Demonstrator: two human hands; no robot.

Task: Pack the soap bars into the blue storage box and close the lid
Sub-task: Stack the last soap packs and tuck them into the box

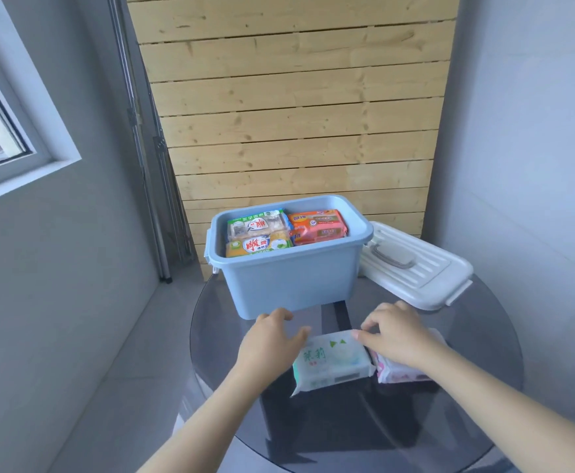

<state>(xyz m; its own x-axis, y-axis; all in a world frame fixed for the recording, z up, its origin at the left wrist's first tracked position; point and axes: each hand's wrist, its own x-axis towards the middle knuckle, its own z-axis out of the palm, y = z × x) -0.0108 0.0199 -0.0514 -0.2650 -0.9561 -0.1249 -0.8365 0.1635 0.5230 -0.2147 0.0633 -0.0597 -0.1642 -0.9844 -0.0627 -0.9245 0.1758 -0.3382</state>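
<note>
Head view: I see left hand [272, 336] spread, fingers apart, touching white soap bar [330, 361]; right hand [393, 331] curled over pink soap bar [400, 370], grip unclear; blue box [289, 268] uncovered.

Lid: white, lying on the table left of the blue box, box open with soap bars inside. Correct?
Not quite. The head view shows the lid lying to the right of the blue box, not the left. The rest holds: it is white, on the table, and the box is open with soap bars inside.
</note>
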